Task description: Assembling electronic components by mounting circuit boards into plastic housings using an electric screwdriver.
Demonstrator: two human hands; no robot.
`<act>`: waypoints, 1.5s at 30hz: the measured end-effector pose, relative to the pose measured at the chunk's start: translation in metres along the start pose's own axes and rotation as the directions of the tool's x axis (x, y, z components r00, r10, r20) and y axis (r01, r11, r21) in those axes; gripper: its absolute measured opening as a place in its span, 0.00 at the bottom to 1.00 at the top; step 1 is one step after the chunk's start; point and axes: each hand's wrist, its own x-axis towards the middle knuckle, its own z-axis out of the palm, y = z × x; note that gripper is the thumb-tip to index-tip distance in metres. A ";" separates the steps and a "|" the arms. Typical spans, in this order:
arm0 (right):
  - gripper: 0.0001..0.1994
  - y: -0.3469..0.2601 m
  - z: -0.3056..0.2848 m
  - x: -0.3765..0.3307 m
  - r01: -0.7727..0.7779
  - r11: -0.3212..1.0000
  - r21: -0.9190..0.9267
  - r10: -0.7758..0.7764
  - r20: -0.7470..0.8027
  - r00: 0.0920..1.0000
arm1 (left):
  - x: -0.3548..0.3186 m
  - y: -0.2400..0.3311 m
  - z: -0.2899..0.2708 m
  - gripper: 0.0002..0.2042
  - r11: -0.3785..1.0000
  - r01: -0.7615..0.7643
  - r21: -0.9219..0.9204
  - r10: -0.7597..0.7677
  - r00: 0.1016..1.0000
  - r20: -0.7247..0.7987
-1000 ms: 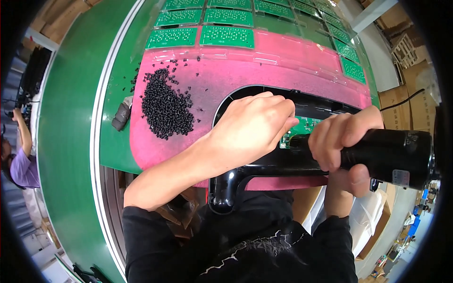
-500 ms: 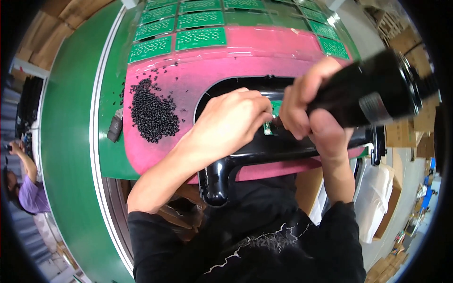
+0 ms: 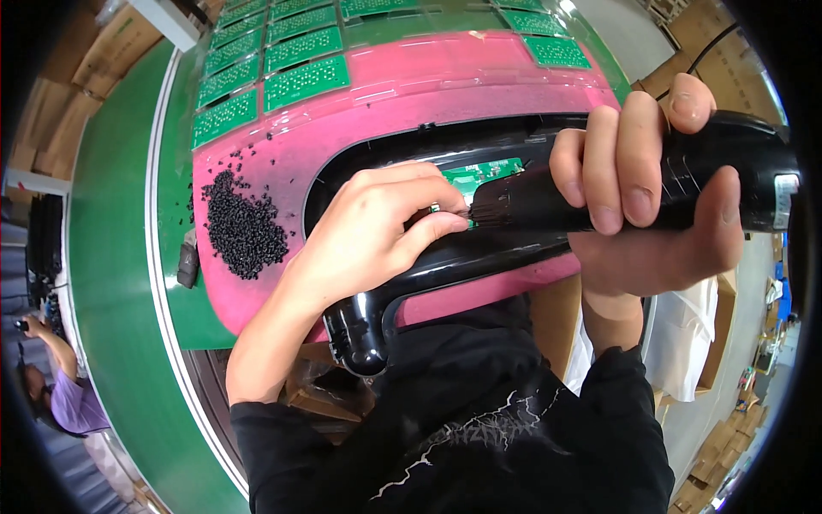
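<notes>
My right hand (image 3: 642, 188) is wrapped round a black, thick-bodied electric screwdriver (image 3: 539, 201). The tool lies nearly level, with its narrower end toward a small green circuit board (image 3: 488, 174). That board sits inside a long, glossy black plastic housing (image 3: 428, 274) with a rounded leg at its near left. Over the housing, my left hand (image 3: 368, 223) pinches thumb and forefinger together beside the board, close to the tool's end. Whatever lies between those fingertips is too small and hidden to name.
A pile of small black screw-like pieces (image 3: 244, 227) lies on the pink mat (image 3: 411, 94) at left. Green circuit boards (image 3: 306, 81) fill clear trays at the back. A dark wrapped lump (image 3: 187, 261) rests on the green table (image 3: 111, 257). Another person (image 3: 73, 398) is far left.
The screwdriver has swung from raised and blurred to lying lower, its end near the board. My left fingers have turned into a visible pinch. The whole view has shifted slightly.
</notes>
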 end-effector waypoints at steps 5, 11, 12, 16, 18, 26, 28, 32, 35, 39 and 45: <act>0.20 -0.003 -0.007 -0.010 0.056 0.998 -0.008 -0.056 0.015 0.998 | 0.002 0.006 -0.002 0.05 0.995 0.032 -0.095 -0.033 0.999 -0.008; 0.20 -0.001 -0.016 -0.020 0.112 0.994 -0.004 -0.111 0.056 0.992 | 0.003 0.006 0.000 0.06 0.989 0.020 -0.144 -0.019 1.000 0.008; 0.21 0.000 -0.017 -0.021 0.117 0.993 0.000 -0.117 0.065 0.991 | 0.003 0.006 -0.001 0.06 0.991 0.013 -0.130 -0.012 1.000 0.007; 0.21 0.004 -0.021 -0.025 0.144 0.989 0.019 -0.145 0.102 0.984 | 0.000 0.005 -0.005 0.06 0.993 0.073 -0.096 -0.067 0.996 0.057; 0.22 0.004 -0.023 -0.026 0.159 0.987 0.028 -0.161 0.122 0.979 | -0.003 0.003 -0.004 0.07 0.981 0.144 -0.133 -0.128 0.985 0.117; 0.17 -0.006 -0.036 -0.018 0.077 0.932 -0.354 -0.116 -0.090 0.989 | 0.001 0.002 0.000 0.32 0.969 0.132 0.211 -0.145 0.988 0.051; 0.15 -0.004 -0.049 -0.016 0.057 0.918 -0.394 -0.112 -0.119 0.987 | 0.001 0.007 0.000 0.33 0.949 0.179 0.260 -0.204 0.976 0.074; 0.14 0.001 -0.059 -0.017 0.008 0.918 -0.396 -0.081 -0.169 0.982 | 0.003 0.010 0.000 0.31 0.924 0.208 0.321 -0.255 0.960 0.112; 0.14 0.006 -0.060 -0.016 0.004 0.921 -0.391 -0.070 -0.156 0.985 | 0.003 0.011 -0.001 0.30 0.919 0.223 0.324 -0.277 0.952 0.131; 0.15 0.011 -0.062 -0.013 -0.039 0.930 -0.366 -0.007 -0.125 0.992 | 0.001 0.011 -0.001 0.29 0.918 0.212 0.335 -0.270 0.953 0.138; 0.17 0.019 -0.060 -0.005 -0.034 0.920 -0.390 0.009 -0.067 0.998 | 0.004 0.014 -0.002 0.27 0.946 0.180 0.270 -0.198 0.979 0.043</act>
